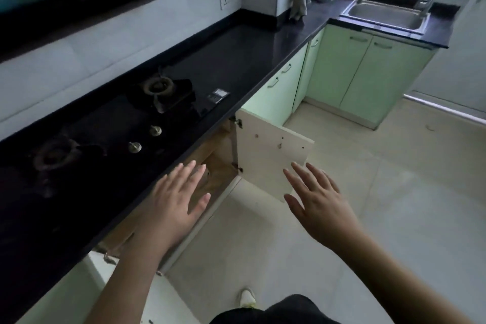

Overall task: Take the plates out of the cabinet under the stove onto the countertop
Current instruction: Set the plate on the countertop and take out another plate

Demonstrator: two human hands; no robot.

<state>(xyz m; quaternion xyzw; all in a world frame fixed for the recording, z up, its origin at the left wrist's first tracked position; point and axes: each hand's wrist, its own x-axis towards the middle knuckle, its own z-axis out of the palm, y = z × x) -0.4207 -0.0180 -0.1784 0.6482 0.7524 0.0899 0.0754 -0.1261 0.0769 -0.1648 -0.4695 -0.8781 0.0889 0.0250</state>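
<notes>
Below the front edge of the black worktop (236,60), under the gas stove (126,118), the cabinet (218,163) stands with its door (265,155) swung out toward the floor. Both hands hover before the opening with fingers spread wide and nothing in them: the left hand (176,200) at the worktop's edge, the right hand (318,202) just in front of the door's lower corner. No plates show; the cabinet's inside is mostly hidden by the worktop. Crouching first would likely help, so the shelf comes into sight. Then both hands could take the stack from under its rim and lift it clear of the worktop's lip.
</notes>
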